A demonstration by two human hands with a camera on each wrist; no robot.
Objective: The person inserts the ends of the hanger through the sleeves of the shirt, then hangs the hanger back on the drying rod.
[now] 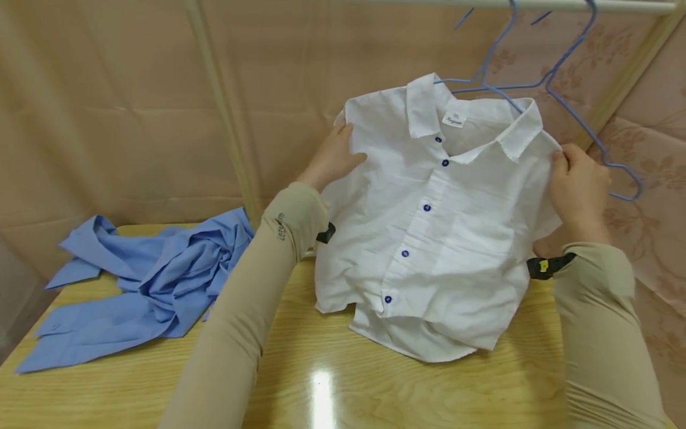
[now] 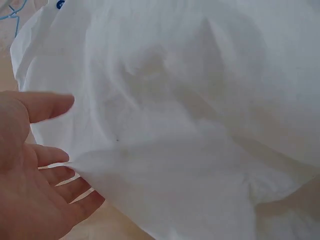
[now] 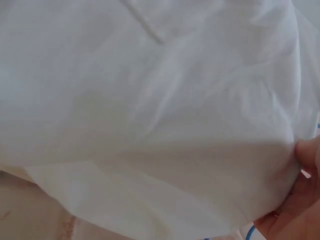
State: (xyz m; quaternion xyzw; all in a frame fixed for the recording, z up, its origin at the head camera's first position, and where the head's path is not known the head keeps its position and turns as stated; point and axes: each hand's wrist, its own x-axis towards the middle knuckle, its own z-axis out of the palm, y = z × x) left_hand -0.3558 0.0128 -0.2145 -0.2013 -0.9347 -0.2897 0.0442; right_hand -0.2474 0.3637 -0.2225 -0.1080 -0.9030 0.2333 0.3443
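A white short-sleeved shirt (image 1: 461, 238) with dark blue buttons hangs by its collar area from a blue hanger (image 1: 485, 68), whose lower part is hidden inside the shirt. My left hand (image 1: 334, 155) is at the shoulder on the left side. In the left wrist view that hand's thumb stands apart from the cloth, and its fingers reach behind the shirt's edge. At the opposite shoulder my right hand (image 1: 581, 187) pinches the fabric between thumb and fingers. The right wrist view shows this hand (image 3: 295, 200) at the garment's edge, partly cut off.
Another blue hanger (image 1: 576, 113) hangs behind the shirt on the white rail (image 1: 632, 6). A crumpled blue garment (image 1: 161, 280) lies at the left on the wooden table (image 1: 284, 375). A pale upright pole (image 1: 220, 89) and curtains (image 1: 134, 119) stand behind.
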